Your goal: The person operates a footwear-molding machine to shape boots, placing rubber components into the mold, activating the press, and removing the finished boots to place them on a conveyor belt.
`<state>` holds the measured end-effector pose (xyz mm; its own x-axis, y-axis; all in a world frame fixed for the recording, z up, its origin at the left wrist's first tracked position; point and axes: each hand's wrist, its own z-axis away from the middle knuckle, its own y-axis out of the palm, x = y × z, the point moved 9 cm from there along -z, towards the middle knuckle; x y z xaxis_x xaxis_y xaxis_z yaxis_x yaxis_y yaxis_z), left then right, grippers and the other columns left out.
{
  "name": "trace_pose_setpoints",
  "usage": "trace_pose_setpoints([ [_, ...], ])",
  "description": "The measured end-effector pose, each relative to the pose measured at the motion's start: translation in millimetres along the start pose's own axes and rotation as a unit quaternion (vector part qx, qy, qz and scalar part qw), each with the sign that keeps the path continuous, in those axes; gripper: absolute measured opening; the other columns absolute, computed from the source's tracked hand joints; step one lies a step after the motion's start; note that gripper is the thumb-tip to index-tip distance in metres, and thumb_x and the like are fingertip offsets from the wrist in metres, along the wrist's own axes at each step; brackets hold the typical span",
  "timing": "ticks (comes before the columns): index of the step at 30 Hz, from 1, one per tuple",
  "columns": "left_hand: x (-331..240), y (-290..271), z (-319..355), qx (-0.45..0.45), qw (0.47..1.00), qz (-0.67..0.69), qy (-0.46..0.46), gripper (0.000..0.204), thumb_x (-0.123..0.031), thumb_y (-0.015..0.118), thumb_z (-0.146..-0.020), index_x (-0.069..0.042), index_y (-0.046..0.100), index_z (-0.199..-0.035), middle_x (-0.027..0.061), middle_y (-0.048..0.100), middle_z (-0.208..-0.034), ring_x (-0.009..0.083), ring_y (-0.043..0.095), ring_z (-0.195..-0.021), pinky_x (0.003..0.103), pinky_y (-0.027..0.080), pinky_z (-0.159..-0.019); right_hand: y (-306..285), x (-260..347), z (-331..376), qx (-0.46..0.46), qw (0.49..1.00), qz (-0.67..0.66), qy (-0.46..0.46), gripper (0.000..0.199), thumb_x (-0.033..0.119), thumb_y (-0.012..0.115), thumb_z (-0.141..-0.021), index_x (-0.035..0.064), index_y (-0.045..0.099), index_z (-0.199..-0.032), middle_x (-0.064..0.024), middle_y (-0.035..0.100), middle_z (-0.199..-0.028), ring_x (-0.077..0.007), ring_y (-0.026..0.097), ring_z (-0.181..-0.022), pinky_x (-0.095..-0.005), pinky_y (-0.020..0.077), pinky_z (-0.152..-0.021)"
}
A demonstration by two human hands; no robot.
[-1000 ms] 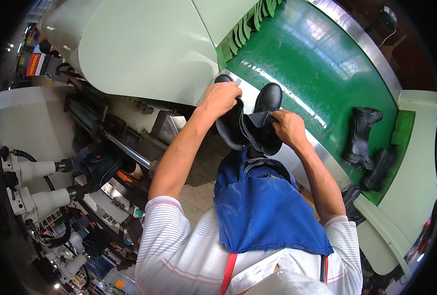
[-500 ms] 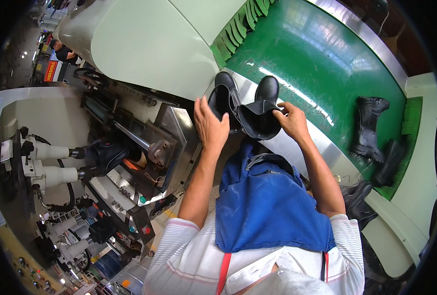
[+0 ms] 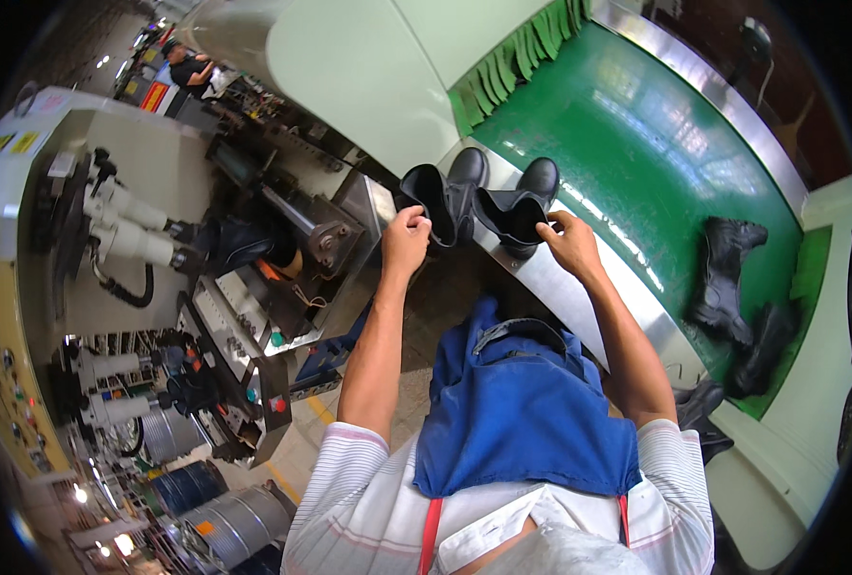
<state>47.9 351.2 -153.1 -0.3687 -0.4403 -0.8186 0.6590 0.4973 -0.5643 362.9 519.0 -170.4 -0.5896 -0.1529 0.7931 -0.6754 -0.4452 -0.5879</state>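
Black rubber boots stand as a pair at the steel edge (image 3: 550, 287) of the green conveyor belt (image 3: 636, 144). Left hand (image 3: 405, 240) grips the top of the left boot (image 3: 445, 196); right hand (image 3: 568, 244) grips the top of the right boot (image 3: 522, 206). Further dark boots (image 3: 727, 278) lie well apart along the belt.

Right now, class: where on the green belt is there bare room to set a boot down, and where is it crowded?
Bare: the wide middle of the green belt, between the held boots and the lying boots. Crowded: the steel edge by both hands, left hand, right hand.
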Motion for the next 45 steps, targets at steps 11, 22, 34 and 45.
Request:
trace_pose_setpoints([
  [11,2.1,-59.8,155.7,0.207,0.978,-0.035,0.008,0.053,-0.009,0.072,-0.090,-0.002,0.057,-0.140,0.0147,0.069,-0.127,0.0218,0.070,-0.103,0.035,0.056,-0.091,47.5,218.1,44.9,0.028,0.969,-0.018,-0.244,0.037,0.011,0.074,-0.087,0.0050,0.069,-0.122,-0.0132,0.068,-0.084,-0.0297,0.065,-0.070,-0.0395,0.0527,-0.067],
  [22,157.1,-382.7,303.1,-0.152,0.983,0.054,-0.088,0.045,-0.008,0.072,-0.095,-0.003,0.059,-0.137,0.0083,0.071,-0.125,0.0172,0.070,-0.105,0.032,0.058,-0.091,296.7,521.2,142.1,0.177,0.846,0.011,-0.502,0.054,0.013,0.074,-0.088,0.0057,0.058,-0.140,-0.0175,0.061,-0.135,-0.0331,0.070,-0.081,-0.0420,0.0562,-0.078],
  [34,262.8,-657.7,362.4,-0.459,0.869,-0.155,-0.099,0.073,-0.009,0.078,-0.084,-0.012,0.046,-0.149,0.0111,0.069,-0.094,0.0300,0.070,-0.084,0.041,0.057,-0.074,526.9,523.4,-22.0,0.071,0.840,0.343,-0.414,0.050,0.051,0.062,-0.099,0.0036,0.072,-0.111,-0.0237,0.072,-0.099,-0.0413,0.071,-0.092,-0.0508,0.0575,-0.076],
  [45,357.6,-699.8,312.2,-0.356,0.813,-0.383,-0.254,0.043,-0.045,0.080,-0.083,-0.008,0.065,-0.099,0.0170,0.074,-0.084,0.0402,0.073,-0.086,0.052,0.056,-0.071,370.5,578.8,-31.4,0.039,0.969,-0.090,-0.225,0.033,0.033,0.070,-0.097,0.0006,0.066,-0.093,-0.0027,0.053,-0.065,-0.0139,0.052,-0.051,-0.0317,0.0437,-0.048],
])
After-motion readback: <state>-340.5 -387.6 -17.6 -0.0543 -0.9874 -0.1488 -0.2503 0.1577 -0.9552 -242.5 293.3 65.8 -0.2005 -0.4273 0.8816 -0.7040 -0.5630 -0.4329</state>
